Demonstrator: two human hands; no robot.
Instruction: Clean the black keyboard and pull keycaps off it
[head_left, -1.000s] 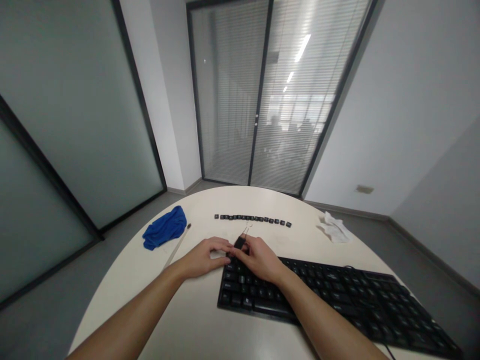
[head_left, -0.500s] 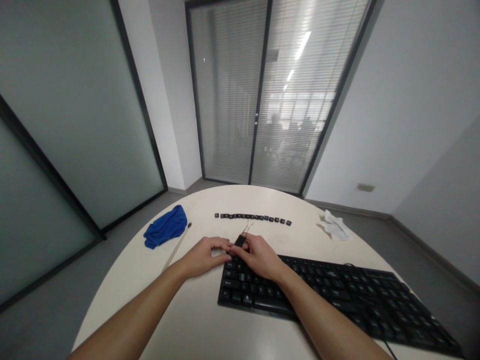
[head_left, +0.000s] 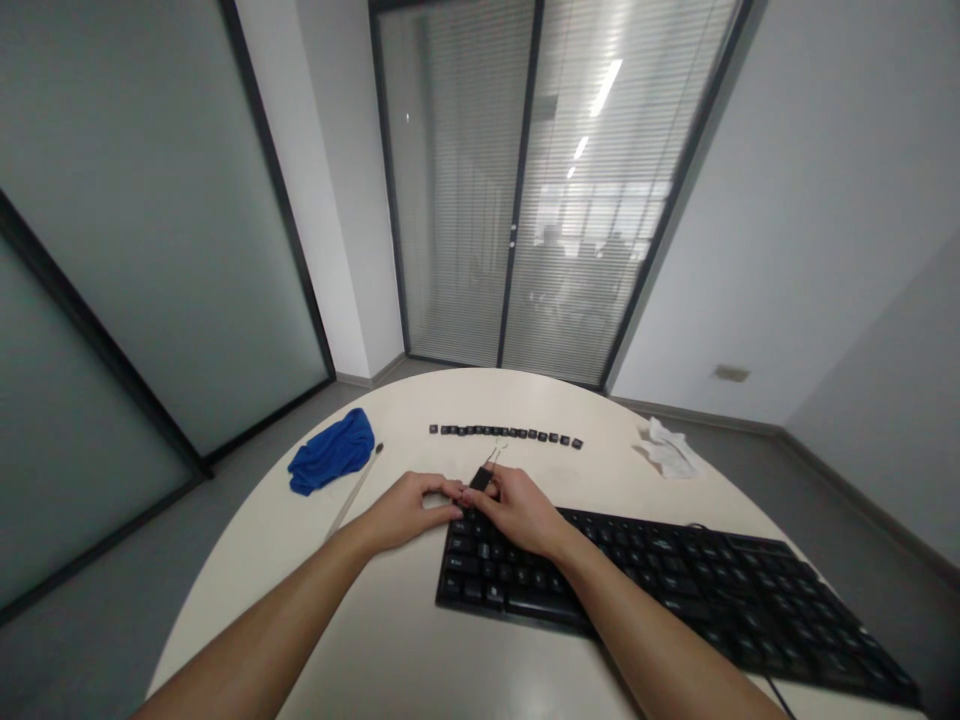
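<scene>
In my right hand [head_left: 517, 510] is a keycap puller [head_left: 481, 480] with a black handle; its thin wire ends point away from me, toward the table's far side. The fingers of my left hand [head_left: 415, 508] are drawn together at the near end of the puller, by the far left corner of the black keyboard [head_left: 547, 605]. What lies between those left fingertips is hidden. My right wrist and forearm pass over the keyboard. Beyond the hands, several black keycaps [head_left: 532, 435] lie in a row on the table.
A blue cloth [head_left: 331, 452] lies at the left of the round white table [head_left: 375, 640]. Beside it is a thin brush [head_left: 356, 490] with a dark tip. Crumpled white tissue [head_left: 667, 450] rests at the right edge. The keyboard's cable [head_left: 780, 697] shows near the front.
Almost nothing differs. The view has shifted very slightly, while both hands and the keycap puller keep their places at the keyboard's corner.
</scene>
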